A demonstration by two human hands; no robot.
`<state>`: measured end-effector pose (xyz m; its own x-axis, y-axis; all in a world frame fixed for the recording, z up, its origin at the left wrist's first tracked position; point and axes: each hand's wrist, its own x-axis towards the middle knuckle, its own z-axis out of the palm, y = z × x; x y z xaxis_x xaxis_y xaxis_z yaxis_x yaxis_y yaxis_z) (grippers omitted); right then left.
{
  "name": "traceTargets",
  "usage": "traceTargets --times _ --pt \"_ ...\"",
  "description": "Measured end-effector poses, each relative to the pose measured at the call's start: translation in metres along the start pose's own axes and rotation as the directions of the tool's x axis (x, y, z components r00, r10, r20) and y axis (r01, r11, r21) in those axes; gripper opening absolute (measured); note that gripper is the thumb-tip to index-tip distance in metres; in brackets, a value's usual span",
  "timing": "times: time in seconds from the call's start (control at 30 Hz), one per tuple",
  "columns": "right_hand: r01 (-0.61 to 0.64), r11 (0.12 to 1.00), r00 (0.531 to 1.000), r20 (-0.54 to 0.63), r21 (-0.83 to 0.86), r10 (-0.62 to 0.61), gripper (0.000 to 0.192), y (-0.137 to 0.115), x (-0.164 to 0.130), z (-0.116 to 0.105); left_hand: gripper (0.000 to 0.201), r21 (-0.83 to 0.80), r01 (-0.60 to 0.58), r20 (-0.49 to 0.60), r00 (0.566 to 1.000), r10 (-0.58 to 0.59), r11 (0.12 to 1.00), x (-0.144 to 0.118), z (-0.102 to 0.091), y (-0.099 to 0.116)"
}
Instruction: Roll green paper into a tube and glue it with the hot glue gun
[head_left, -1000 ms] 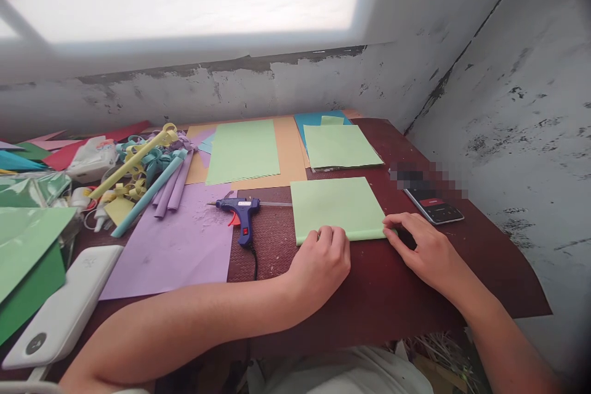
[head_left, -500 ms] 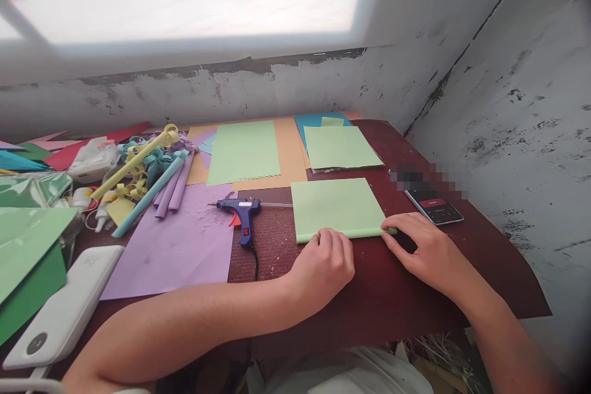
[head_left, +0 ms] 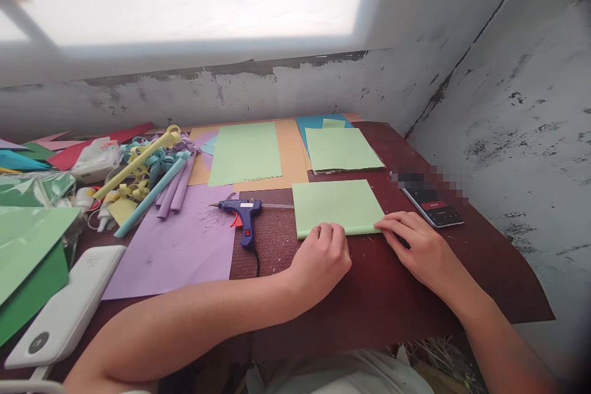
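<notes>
In the head view, your two hands are at one light green sheet (head_left: 339,203), which lies on the dark red table (head_left: 392,305) in front of you, its near edge turned up into one narrow roll (head_left: 364,230). Your left hand (head_left: 323,255) rests at the middle of that roll, four fingers curled close together; their tips are hidden, so you cannot tell whether they grip. Your right hand (head_left: 418,243) has thumb and forefinger brought together on the roll's right end.

Left of the sheet lies one blue glue gun (head_left: 248,215), with one clear glue stick (head_left: 277,206) running from its back toward the sheet. Beyond the sheet you have two light green piles — the left pile (head_left: 247,151) and the right pile (head_left: 341,149). One phone (head_left: 436,212) lies beyond your right hand.

Farther left, count five paper tubes: three purple tubes (head_left: 183,183), one teal tube (head_left: 152,196) and one yellow tube (head_left: 138,163). They lie among curled paper strips (head_left: 159,163) — too tangled to count. One purple sheet (head_left: 175,258) spreads nearer you, with one white power bank (head_left: 67,308) at its left.
</notes>
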<state>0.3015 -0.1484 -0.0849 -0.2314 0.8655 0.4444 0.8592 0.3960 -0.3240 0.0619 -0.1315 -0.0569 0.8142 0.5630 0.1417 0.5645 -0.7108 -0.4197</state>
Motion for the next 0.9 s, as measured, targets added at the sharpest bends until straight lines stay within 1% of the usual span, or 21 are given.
traceTargets --times 0.17,0.33,0.57,0.77,0.9 --pt "0.01 1.0 1.0 0.006 -0.023 -0.01 0.02 -0.001 0.0 0.003 0.026 0.015 0.036 -0.033 0.999 -0.036 0.999 0.0 0.005 0.001" --pt "0.002 0.999 1.0 0.029 -0.041 -0.001 0.023 0.003 0.001 0.005 0.028 0.078 0.042 -0.018 0.999 -0.041 0.996 0.002 0.002 0.0" --pt "-0.005 0.998 0.999 0.041 -0.066 0.007 0.028 0.005 0.007 0.005 0.022 0.009 0.065 0.026 0.998 -0.065 0.998 0.006 0.003 -0.004" --pt "0.007 0.997 0.998 0.06 -0.079 -0.002 0.027 0.01 0.008 0.006 0.024 0.004 0.083 -0.038 0.996 -0.082 0.997 0.007 0.012 -0.005" --pt "0.004 0.997 0.999 0.049 -0.078 0.0 0.027 0.012 0.008 0.007 0.022 -0.037 0.106 -0.023 0.994 -0.107 0.994 0.007 0.013 -0.006"
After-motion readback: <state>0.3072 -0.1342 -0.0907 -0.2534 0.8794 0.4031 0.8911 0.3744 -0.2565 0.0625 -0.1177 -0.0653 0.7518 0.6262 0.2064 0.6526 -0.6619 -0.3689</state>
